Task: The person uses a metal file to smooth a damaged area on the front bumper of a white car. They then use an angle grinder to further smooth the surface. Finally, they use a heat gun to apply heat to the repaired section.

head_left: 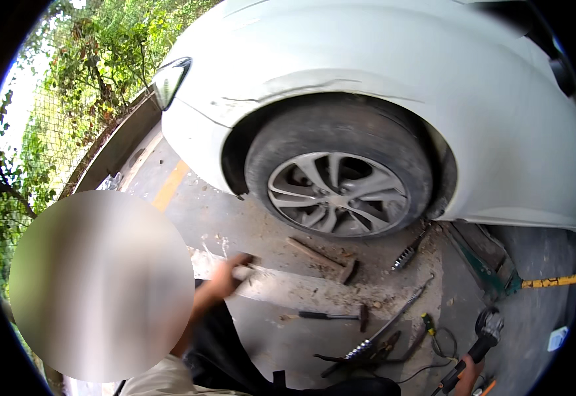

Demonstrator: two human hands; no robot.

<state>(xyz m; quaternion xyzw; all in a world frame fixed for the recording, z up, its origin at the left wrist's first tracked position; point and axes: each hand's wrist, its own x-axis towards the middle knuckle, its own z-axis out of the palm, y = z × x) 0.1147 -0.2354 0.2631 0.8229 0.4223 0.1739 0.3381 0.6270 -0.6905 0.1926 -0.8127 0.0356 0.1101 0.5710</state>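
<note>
My right hand comes in at the lower right edge, its fingers wrapped round the dark body of an angle grinder. The grinder's round head points up and away, towards the green floor jack. My left hand is not in view. A co-worker crouches at the left, one hand stretched towards the wheel of the white car; that hand is smeared by motion, and I cannot tell whether it holds anything. Left of my right hand, a cable with a yellow-green connector lies on the ground.
Before the tyre lie a wooden-handled hammer, a black-handled hammer, a short rod with a spring, a longer sprung rod and pliers. Dirt litters the ground. A low wall and greenery stand at the far left.
</note>
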